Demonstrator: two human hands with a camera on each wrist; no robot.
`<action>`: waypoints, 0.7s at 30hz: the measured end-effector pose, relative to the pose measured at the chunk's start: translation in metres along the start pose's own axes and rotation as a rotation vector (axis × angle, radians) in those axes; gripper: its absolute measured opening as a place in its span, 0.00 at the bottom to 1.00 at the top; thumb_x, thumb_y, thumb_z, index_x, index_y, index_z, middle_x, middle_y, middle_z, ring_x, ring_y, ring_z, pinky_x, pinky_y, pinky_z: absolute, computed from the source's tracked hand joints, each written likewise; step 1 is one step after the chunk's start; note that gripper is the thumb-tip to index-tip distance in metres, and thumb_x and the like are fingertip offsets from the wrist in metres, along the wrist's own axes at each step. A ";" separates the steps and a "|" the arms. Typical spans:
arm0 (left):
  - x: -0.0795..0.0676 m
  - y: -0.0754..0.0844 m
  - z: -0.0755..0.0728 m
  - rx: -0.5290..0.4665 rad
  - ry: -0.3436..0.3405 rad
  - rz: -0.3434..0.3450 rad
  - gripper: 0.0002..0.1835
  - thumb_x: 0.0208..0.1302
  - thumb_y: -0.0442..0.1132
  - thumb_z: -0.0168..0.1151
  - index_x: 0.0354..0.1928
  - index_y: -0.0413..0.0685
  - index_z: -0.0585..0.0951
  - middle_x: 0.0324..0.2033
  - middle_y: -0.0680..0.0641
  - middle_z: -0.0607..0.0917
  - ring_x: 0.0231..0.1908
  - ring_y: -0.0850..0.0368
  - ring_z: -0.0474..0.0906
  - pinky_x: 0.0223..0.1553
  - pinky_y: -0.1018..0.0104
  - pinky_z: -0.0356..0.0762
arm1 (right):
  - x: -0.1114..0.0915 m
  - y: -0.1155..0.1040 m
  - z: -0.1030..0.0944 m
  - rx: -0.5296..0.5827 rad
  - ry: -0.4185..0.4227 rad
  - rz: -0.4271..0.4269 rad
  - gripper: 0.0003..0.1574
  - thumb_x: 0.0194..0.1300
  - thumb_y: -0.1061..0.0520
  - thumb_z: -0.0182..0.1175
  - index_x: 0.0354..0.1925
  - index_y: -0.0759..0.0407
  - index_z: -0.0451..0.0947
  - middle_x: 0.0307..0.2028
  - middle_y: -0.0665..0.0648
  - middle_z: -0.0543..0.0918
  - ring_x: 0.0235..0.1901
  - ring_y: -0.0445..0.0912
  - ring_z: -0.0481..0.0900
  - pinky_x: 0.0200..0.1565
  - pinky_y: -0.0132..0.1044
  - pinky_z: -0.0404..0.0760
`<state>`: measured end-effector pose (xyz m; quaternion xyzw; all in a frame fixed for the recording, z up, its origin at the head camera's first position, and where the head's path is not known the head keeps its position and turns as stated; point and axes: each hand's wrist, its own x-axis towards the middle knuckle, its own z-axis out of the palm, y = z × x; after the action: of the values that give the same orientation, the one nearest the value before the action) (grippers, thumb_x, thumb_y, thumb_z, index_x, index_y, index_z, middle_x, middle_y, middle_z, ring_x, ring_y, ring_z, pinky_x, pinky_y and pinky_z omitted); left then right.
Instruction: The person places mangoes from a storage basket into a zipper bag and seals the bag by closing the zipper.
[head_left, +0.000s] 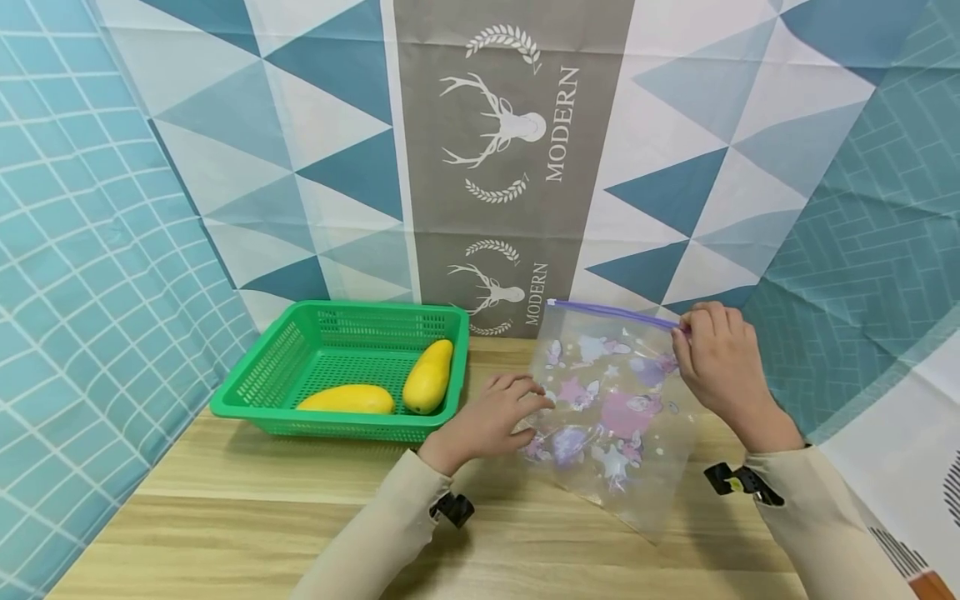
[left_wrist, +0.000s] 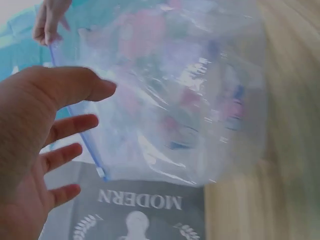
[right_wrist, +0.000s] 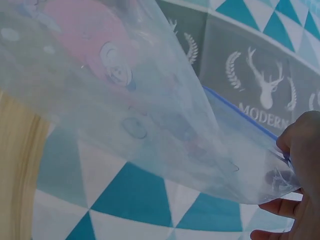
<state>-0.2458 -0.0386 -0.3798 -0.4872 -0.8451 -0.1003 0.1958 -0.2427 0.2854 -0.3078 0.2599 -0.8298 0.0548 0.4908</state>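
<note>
A clear zip bag (head_left: 600,400) with pink and purple cartoon prints hangs upright above the table, its purple zip strip along the top. My right hand (head_left: 716,354) pinches the right end of that strip; the right wrist view shows the plastic bunched at the thumb of this hand (right_wrist: 300,165). My left hand (head_left: 491,421) is at the bag's left side with fingers spread. In the left wrist view the thumb and fingers of this hand (left_wrist: 45,120) stand apart in front of the bag (left_wrist: 165,90), gripping nothing. Whether a fingertip touches the plastic I cannot tell.
On the left of the wooden table (head_left: 247,500) stands a green plastic basket (head_left: 262,396). Two yellow squash-like vegetables lie in it, one squash (head_left: 348,400) along the front and another squash (head_left: 429,379) against the right wall. A patterned cloth (head_left: 510,183) hangs behind.
</note>
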 end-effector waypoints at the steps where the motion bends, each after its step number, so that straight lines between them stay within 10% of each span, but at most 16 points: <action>1: 0.002 0.001 -0.003 -0.003 0.026 -0.010 0.20 0.62 0.40 0.68 0.57 0.53 0.79 0.53 0.48 0.79 0.62 0.46 0.69 0.61 0.48 0.67 | 0.001 -0.002 -0.001 0.002 0.010 -0.010 0.23 0.75 0.52 0.41 0.35 0.71 0.69 0.37 0.73 0.74 0.33 0.70 0.71 0.30 0.60 0.69; 12: 0.019 0.003 -0.030 0.037 0.338 -0.034 0.25 0.59 0.38 0.70 0.59 0.47 0.78 0.54 0.44 0.80 0.59 0.43 0.71 0.60 0.45 0.69 | 0.018 -0.034 -0.020 0.032 0.114 -0.115 0.24 0.78 0.52 0.41 0.31 0.69 0.69 0.35 0.72 0.76 0.33 0.70 0.74 0.31 0.63 0.71; 21: 0.030 0.005 -0.042 0.083 0.457 -0.010 0.29 0.56 0.38 0.71 0.61 0.43 0.76 0.54 0.42 0.78 0.59 0.41 0.71 0.60 0.47 0.68 | 0.027 -0.063 -0.033 0.095 0.163 -0.217 0.19 0.75 0.56 0.47 0.30 0.69 0.69 0.34 0.71 0.76 0.33 0.69 0.74 0.33 0.61 0.72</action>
<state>-0.2450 -0.0273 -0.3287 -0.4393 -0.7845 -0.1744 0.4015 -0.1970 0.2324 -0.2785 0.3657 -0.7506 0.0617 0.5468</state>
